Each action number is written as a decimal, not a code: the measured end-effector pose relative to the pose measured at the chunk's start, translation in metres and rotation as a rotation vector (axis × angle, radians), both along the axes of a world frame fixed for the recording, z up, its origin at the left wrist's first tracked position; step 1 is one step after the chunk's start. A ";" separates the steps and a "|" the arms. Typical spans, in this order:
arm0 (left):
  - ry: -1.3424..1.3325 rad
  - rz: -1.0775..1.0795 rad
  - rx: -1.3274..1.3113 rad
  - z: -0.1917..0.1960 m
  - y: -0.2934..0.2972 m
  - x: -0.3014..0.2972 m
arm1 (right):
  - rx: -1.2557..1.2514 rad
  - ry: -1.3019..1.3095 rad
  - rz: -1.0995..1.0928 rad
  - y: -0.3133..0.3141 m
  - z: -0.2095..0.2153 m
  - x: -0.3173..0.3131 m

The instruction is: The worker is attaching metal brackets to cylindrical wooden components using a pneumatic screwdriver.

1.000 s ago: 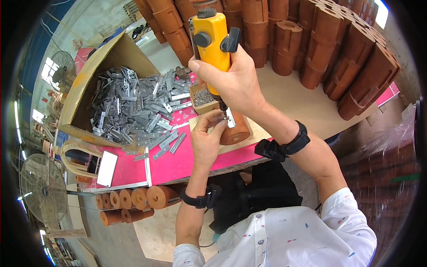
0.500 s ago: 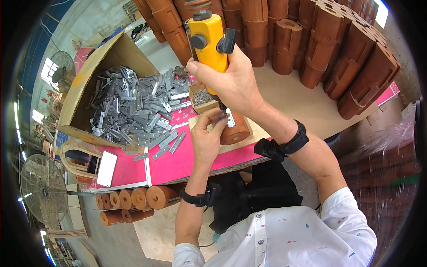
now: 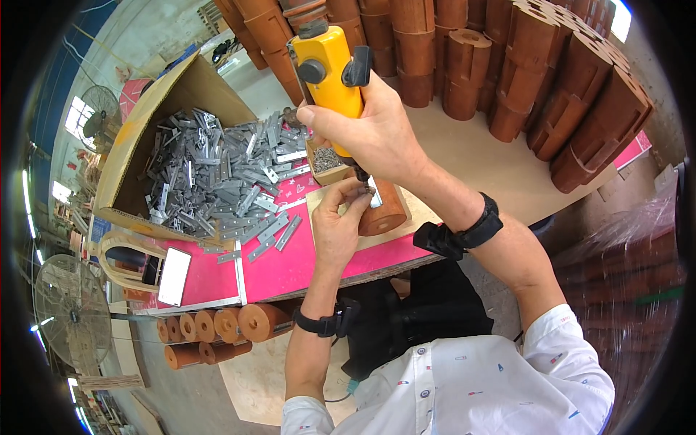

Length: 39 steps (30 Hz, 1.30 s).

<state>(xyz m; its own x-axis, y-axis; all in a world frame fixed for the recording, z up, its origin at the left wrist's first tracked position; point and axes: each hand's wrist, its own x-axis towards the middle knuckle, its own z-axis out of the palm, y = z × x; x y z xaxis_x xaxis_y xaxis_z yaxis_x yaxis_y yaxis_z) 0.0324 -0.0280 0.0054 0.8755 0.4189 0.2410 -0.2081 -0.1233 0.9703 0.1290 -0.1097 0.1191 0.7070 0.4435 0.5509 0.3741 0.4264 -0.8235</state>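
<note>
Pink table (image 3: 210,281), strips (image 3: 194,170) in carton (image 3: 125,163), fingers (image 3: 322,119) round driver (image 3: 332,69)

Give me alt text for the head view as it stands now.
A person's right hand grips a yellow power screwdriver, pointed down toward a silver strip on a reddish-brown cylinder; the left hand is at its lower end. Metal strips spill from an open cardboard box.

Left of the pink-topped table (image 3: 288,267) are bright windows (image 3: 80,118) and a large caged fan (image 3: 72,308), with glowing strip lights (image 3: 29,210) on that side too. Grey floor (image 3: 170,399) shows below the table; a greyish wall (image 3: 661,80) rises beyond its right end.
</note>
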 end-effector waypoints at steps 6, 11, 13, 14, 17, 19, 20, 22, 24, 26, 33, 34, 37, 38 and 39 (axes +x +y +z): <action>0.001 0.004 0.027 -0.003 0.004 0.004 | -0.005 -0.028 -0.039 0.002 -0.007 0.005; 0.016 0.033 0.133 0.000 0.007 0.007 | 0.023 -0.033 -0.072 0.004 -0.012 0.008; 0.012 0.038 0.163 -0.002 0.009 0.009 | -0.019 -0.044 -0.097 0.002 -0.010 0.007; 0.008 0.044 0.194 -0.003 0.010 0.009 | -0.060 -0.055 -0.120 0.001 -0.010 0.006; 0.015 0.041 0.196 -0.004 0.010 0.010 | -0.075 -0.052 -0.119 0.000 -0.013 0.008; 0.032 0.044 0.216 -0.001 0.008 0.010 | -0.062 -0.038 -0.108 0.000 -0.016 0.009; 0.047 0.048 0.237 0.000 0.008 0.010 | -0.048 -0.026 -0.096 0.001 -0.017 0.009; 0.050 0.049 0.242 -0.001 0.009 0.009 | -0.031 -0.042 -0.100 0.002 -0.018 0.008; 0.053 0.048 0.245 -0.001 0.009 0.008 | -0.016 -0.057 -0.105 0.002 -0.019 0.008; 0.062 0.046 0.235 0.000 0.008 0.008 | -0.038 -0.056 -0.109 0.002 -0.020 0.008; 0.054 0.040 0.236 -0.001 0.010 0.008 | -0.025 -0.048 -0.101 0.001 -0.021 0.008; 0.058 0.042 0.250 -0.001 0.010 0.008 | -0.030 -0.065 -0.110 0.001 -0.020 0.008; 0.062 0.042 0.250 0.000 0.009 0.009 | -0.035 -0.100 -0.128 0.000 -0.018 0.008; 0.060 0.039 0.238 0.001 0.009 0.009 | -0.034 -0.118 -0.137 0.001 -0.018 0.008; 0.061 0.039 0.236 0.000 0.010 0.009 | -0.035 -0.117 -0.137 0.001 -0.018 0.008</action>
<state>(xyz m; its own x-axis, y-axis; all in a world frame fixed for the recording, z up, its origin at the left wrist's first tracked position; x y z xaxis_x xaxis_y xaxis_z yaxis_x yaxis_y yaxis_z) 0.0411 -0.0185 0.0053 0.8756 0.3912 0.2832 -0.1401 -0.3554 0.9242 0.1369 -0.1088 0.1007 0.6945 0.3678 0.6183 0.5206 0.3363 -0.7848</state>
